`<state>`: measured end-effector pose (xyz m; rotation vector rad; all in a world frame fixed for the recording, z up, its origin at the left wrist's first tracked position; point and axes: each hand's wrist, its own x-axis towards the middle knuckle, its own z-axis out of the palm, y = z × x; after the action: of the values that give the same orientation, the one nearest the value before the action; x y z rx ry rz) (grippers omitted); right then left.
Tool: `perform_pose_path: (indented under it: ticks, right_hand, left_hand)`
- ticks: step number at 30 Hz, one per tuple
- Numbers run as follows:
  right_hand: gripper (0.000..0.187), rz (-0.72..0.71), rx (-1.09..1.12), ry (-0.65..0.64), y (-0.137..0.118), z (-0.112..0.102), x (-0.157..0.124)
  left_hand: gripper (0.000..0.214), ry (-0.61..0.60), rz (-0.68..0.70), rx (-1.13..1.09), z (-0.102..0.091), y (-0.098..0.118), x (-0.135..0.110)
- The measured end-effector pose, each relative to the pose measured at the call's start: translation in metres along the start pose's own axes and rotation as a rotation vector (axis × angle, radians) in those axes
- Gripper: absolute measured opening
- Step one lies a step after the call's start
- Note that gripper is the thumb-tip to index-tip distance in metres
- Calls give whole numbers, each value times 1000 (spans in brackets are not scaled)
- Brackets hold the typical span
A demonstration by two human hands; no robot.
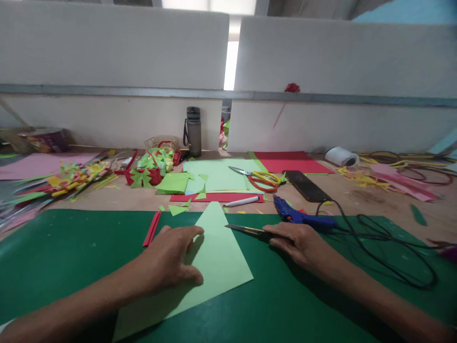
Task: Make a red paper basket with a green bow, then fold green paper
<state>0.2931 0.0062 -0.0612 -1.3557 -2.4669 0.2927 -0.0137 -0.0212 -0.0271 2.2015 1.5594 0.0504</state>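
Observation:
A light green paper sheet (pixel 217 252) lies folded into a pointed shape on the dark green cutting mat (pixel 71 252). My left hand (pixel 171 259) rests on the sheet's left edge, fingers curled and pressing it down. My right hand (pixel 300 243) is closed round a craft knife (pixel 246 230), whose blade points left towards the sheet's right edge. A thin red paper strip (pixel 152 228) lies just left of my left hand.
A blue glue gun (pixel 303 216) with a black cord (pixel 385 238) lies beyond my right hand. Behind are scissors (pixel 259 178), a black phone (pixel 307 186), a white pen (pixel 243 202), green and red sheets, a red basket (pixel 150 171), a bottle (pixel 193 131), a tape roll (pixel 341 156) and paper scraps.

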Motion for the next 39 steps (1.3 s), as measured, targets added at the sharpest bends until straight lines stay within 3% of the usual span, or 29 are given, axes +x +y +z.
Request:
perform_pose_path:
  ticks: [3,7,19,26,34,39]
  right_hand:
    - [28,-15,2,-12,0,-1,0]
    - [28,-14,1,-45,2,-3,-1]
    - [27,-69,2,-113,5,-19,-11]
    - [27,-46,77,-220,-3,-27,-14]
    - [29,-39,48,-134,-1,-22,-13]
    - [31,-68,-25,-94,8,-13,-14]
  left_hand:
    - [34,-25,-40,-44,0,0,1]
    - [24,-28,-37,-87,4,-1,2]
    - [33,60,42,-109,16,-13,7]
    - [31,88,48,-90,16,-9,5]
    - [28,41,58,-42,10,-2,10]
    - [29,-31,37,-82,-7,-10,5]
